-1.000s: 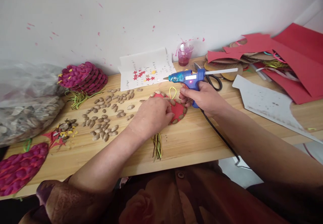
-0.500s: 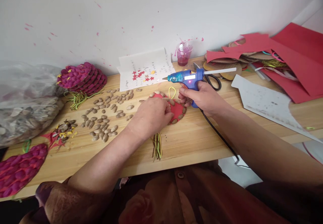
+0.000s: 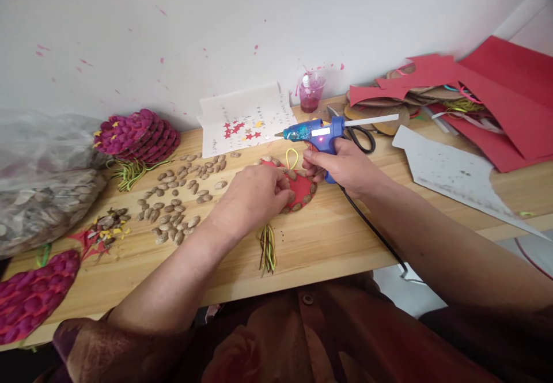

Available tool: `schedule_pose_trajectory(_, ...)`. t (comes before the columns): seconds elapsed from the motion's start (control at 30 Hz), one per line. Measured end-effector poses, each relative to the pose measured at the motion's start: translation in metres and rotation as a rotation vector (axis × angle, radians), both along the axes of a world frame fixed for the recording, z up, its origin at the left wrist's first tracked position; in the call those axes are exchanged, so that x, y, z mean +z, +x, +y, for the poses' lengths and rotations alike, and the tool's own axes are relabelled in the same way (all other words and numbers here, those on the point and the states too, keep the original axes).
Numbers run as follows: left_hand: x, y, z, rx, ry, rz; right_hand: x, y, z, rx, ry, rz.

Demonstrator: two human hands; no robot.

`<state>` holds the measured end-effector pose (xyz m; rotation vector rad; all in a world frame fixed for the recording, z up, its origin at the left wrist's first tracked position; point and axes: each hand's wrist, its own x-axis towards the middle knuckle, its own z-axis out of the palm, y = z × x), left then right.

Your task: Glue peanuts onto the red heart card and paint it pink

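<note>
My right hand [image 3: 352, 167] grips a blue hot glue gun [image 3: 332, 141] by its handle. A white glue stick [image 3: 371, 120] sticks out of its back, its nozzle points left, and a small red light glows on it. My left hand [image 3: 259, 193] is bent over a red disc [image 3: 301, 185] edged with brown, nut-like pieces, its fingers pinched together. Whatever lies between those fingertips is hidden. A yellow loop [image 3: 292, 158] tops the disc, and a yellow-green and dark tassel [image 3: 268, 250] hangs at its near side. Loose nut-like pieces [image 3: 173, 222] lie left of my left hand.
Behind are a printed sheet [image 3: 211, 119] with small stars, a pink-stained cup [image 3: 311, 92] and black-handled scissors [image 3: 367, 141]. Red card [image 3: 514, 95] is piled at right. Purple decorated discs [image 3: 149, 135] and a plastic bag [image 3: 47, 198] stand left. The gun's cord [image 3: 375, 233] crosses the table edge.
The whole view has shifted slightly. Both hands stay nearly in place; the left hand's fingers move a little over the disc while the right still holds the glue gun.
</note>
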<state>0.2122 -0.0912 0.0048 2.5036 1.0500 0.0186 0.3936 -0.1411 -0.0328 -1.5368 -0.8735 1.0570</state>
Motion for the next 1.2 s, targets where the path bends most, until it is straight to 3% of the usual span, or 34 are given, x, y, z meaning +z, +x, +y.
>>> schedule_pose_trajectory(0.3, -0.005, 0.008, -0.008, -0.012, 0.125, 0.079, 0.003, -0.001, 0.0, 0.006, -0.006, 0.006)
schedule_pose_trajectory(0.83, -0.003, 0.003, -0.006, 0.004, 0.018, -0.002, 0.001, 0.0, 0.001, -0.003, -0.013, -0.005)
schedule_pose_trajectory(1.03, 0.009, -0.023, 0.007, 0.072, 0.031, -0.081, 0.005, -0.002, -0.001, -0.01, -0.03, 0.039)
schedule_pose_trajectory(1.2, 0.022, -0.071, 0.033, 0.303, 0.089, -0.175, 0.002, 0.0, -0.001, 0.034, 0.001, 0.057)
